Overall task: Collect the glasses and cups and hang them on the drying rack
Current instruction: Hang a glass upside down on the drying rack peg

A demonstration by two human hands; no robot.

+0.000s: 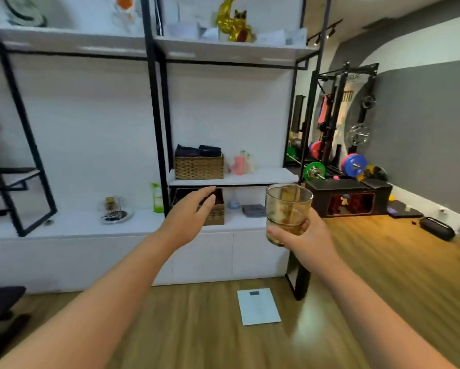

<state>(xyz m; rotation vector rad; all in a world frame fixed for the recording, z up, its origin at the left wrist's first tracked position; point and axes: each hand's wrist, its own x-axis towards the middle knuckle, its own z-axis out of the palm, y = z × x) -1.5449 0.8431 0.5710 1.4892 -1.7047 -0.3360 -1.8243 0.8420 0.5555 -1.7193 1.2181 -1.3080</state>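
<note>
White shelving unit stood ahead. Right hand clamped an upright glass; left hand, fingers spread and empty, was nearer the pink cup up-right of it.

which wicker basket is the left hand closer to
The lower basket, under the shelf; the left hand overlaps it. The upper basket sits above.

Left hand open — right (clenched)

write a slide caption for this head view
Right hand holds a clear glass upright; open left hand reaches toward the shelving.
</note>
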